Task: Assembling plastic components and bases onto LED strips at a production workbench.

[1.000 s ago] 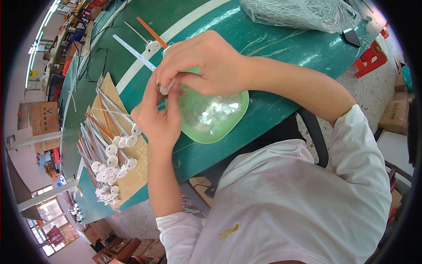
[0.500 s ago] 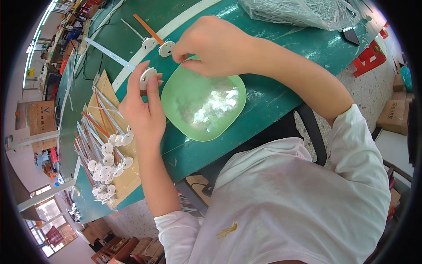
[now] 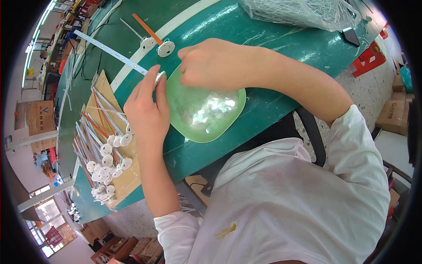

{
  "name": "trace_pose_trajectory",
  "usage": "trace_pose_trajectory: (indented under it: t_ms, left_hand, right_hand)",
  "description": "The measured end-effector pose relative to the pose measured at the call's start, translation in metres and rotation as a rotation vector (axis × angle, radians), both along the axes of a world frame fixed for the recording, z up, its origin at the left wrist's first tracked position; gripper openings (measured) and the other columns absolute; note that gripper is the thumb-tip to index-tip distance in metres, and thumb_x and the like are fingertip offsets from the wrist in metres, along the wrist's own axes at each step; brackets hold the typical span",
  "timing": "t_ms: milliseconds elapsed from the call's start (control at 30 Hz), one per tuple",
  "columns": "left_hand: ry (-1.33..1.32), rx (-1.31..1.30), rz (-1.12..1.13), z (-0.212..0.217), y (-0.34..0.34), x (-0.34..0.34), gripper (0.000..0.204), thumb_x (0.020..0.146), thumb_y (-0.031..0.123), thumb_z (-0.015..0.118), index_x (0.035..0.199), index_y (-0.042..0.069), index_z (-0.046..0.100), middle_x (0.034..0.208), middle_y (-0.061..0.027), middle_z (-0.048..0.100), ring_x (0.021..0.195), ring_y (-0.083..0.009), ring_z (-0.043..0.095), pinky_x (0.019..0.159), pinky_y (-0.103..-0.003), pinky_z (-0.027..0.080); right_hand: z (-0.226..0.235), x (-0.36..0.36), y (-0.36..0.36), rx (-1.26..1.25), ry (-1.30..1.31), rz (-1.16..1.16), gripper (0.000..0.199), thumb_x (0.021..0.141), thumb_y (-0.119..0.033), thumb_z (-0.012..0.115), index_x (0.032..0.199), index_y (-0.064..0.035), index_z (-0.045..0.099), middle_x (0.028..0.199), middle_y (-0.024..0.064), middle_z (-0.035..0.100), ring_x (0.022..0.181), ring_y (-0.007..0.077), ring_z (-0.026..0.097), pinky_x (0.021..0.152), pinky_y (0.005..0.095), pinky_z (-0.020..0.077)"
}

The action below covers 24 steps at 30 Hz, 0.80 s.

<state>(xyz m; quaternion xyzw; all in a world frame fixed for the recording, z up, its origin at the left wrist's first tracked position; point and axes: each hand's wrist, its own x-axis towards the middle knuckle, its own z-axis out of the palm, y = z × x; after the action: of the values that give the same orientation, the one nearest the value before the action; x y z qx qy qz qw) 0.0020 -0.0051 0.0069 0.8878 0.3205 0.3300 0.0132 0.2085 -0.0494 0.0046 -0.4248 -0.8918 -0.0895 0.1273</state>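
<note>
The bare left forearm (image 3: 156,176), coming out of a loose white cloth sleeve (image 3: 178,229), is pointing forward with a nearly straight wrist, while the bare left hand (image 3: 147,103) is pinching with its thumb opposite its forefinger, the tips set slightly apart. The bare right forearm (image 3: 290,79), its elbow bent out wide beside a matching white cloth sleeve (image 3: 360,145), is slanting inward toward the left, and the bare right hand (image 3: 215,65) is curling its fingers downward, knuckles facing up, fingertips mostly hidden beneath.
</note>
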Motion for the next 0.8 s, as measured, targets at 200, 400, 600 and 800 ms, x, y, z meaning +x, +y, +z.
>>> trace_pose_trajectory:
  t_ms: [200,400,600,800]
  left_hand:
    - [-0.008,0.006,0.009,0.002,-0.001,0.000,0.021,0.089,0.009,0.069,0.109,0.007,0.069,0.080,-0.0141,0.069,0.067,-0.0300,0.067,0.060,-0.037,0.050]
    - [-0.003,0.016,0.011,0.003,-0.003,0.001,0.020,0.089,0.009,0.070,0.109,0.007,0.069,0.080,-0.0137,0.070,0.067,-0.0293,0.068,0.060,-0.036,0.050]
    - [-0.064,-0.035,0.006,0.005,-0.005,-0.002,0.022,0.088,0.008,0.069,0.110,0.006,0.069,0.082,-0.0139,0.071,0.069,-0.0254,0.069,0.061,-0.033,0.051]
    - [-0.210,-0.089,0.006,0.006,-0.006,-0.002,0.021,0.090,0.013,0.070,0.109,0.005,0.069,0.080,-0.0106,0.071,0.067,-0.0190,0.067,0.061,-0.030,0.051]
  right_hand:
    - [0.003,0.000,0.000,-0.053,0.031,0.017,0.009,0.068,-0.009,0.068,0.075,-0.0036,0.067,0.076,0.0070,0.065,0.088,0.0265,0.063,0.068,0.0367,0.0580]
    - [0.005,-0.002,-0.001,-0.054,0.341,0.066,0.011,0.073,-0.006,0.065,0.083,-0.0034,0.069,0.080,0.0106,0.064,0.084,0.0294,0.065,0.074,0.0397,0.0558]
    - [0.012,-0.007,-0.001,-0.147,0.728,0.091,0.009,0.080,-0.007,0.068,0.089,-0.0038,0.069,0.080,0.0116,0.063,0.079,0.0296,0.066,0.069,0.0393,0.0522]
    - [0.009,-0.003,-0.002,-0.158,0.539,-0.019,0.009,0.078,-0.006,0.068,0.086,-0.0032,0.069,0.079,0.0127,0.064,0.077,0.0304,0.068,0.070,0.0407,0.0544]
